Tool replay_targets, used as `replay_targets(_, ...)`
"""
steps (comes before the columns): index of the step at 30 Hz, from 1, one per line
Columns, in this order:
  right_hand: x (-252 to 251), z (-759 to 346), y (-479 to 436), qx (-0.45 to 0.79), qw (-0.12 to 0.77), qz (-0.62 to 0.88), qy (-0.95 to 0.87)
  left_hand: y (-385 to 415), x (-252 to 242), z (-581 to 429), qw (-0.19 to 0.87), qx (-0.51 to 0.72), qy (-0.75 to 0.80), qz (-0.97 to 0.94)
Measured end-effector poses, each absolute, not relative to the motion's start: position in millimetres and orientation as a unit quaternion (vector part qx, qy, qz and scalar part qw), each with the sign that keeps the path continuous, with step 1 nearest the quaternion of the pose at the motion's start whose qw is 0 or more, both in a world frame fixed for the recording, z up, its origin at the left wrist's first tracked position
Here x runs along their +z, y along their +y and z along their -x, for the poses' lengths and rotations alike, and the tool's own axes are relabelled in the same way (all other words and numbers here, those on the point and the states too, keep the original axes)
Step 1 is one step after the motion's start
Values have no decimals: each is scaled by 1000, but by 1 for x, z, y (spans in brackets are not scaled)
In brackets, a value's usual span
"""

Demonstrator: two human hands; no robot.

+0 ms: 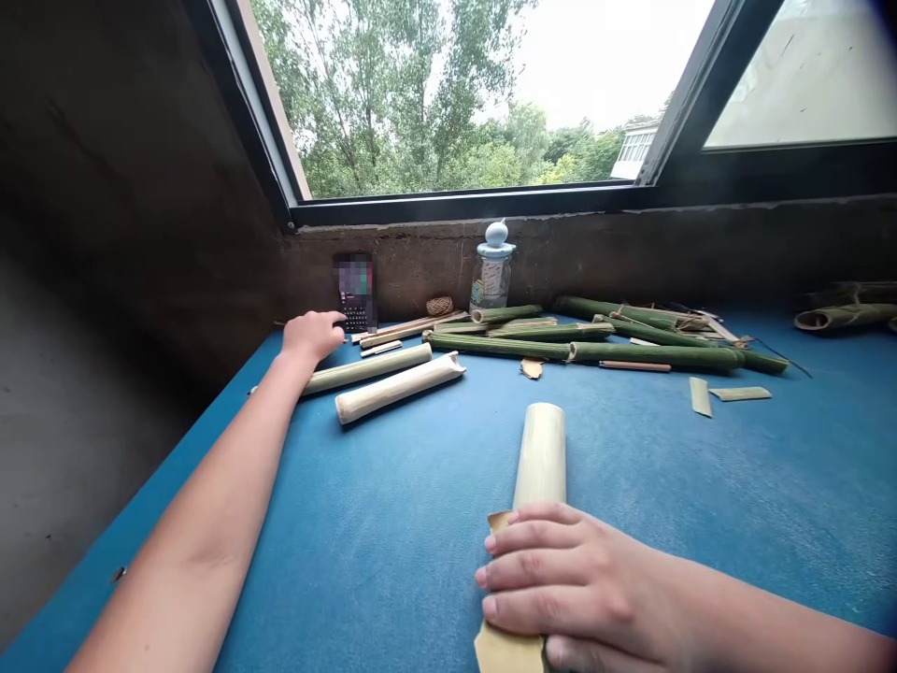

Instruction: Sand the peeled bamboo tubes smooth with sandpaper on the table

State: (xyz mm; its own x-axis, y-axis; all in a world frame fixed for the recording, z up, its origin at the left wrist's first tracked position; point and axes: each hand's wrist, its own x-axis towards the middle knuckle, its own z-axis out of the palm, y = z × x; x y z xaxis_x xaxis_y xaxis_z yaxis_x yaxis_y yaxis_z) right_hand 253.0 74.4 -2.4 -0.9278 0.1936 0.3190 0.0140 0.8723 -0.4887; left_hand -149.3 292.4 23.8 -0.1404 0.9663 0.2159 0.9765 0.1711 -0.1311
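The peeled bamboo section [541, 453] lies pale and lengthwise on the blue table cover [701, 486], pointing toward 12 o'clock. Its near end is under the right hand [561, 589]. That hand lies palm down with the fingers straight and side by side, pressing rather than wrapping; the thumb is hidden. A tan sheet [508, 650], possibly sandpaper, sits between hand and table at 6 o'clock.

At 10 o'clock lie two more peeled pieces [396, 388]. Beyond them, at 11 o'clock, the left hand [312, 335] is stretched far out beside a small keypad device [355, 292] leaning on the wall. Its fingers curl downward, and I cannot tell whether they hold anything.

From 12 to 2 o'clock lie green bamboo stalks [561, 350], a lidded jar [491, 271], a twine ball [439, 306] and bark chips [699, 395].

The risks, as I judge them: the round section is only pressed from above, so it could roll sideways. With the left arm at full reach, the body's lean could shift that pressure, or the hand could tip the propped device.
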Motion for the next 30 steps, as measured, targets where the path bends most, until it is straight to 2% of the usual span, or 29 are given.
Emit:
replay_targets(6, -6, -262, 85, 258, 215, 159, -928, 294, 22, 150, 103, 32, -734, 671)
replay_targets(19, -10, -251, 65, 232, 207, 82, -947, 299, 16, 149, 83, 78, -698, 707)
replay_targets(24, 2, -252, 68, 239, 132, 43, -961, 300, 15, 149, 88, 78, -688, 716)
replay_targets(30, -13, -254, 70, 232, 234, 127, -936, 298, 21, 153, 101, 48, -748, 655)
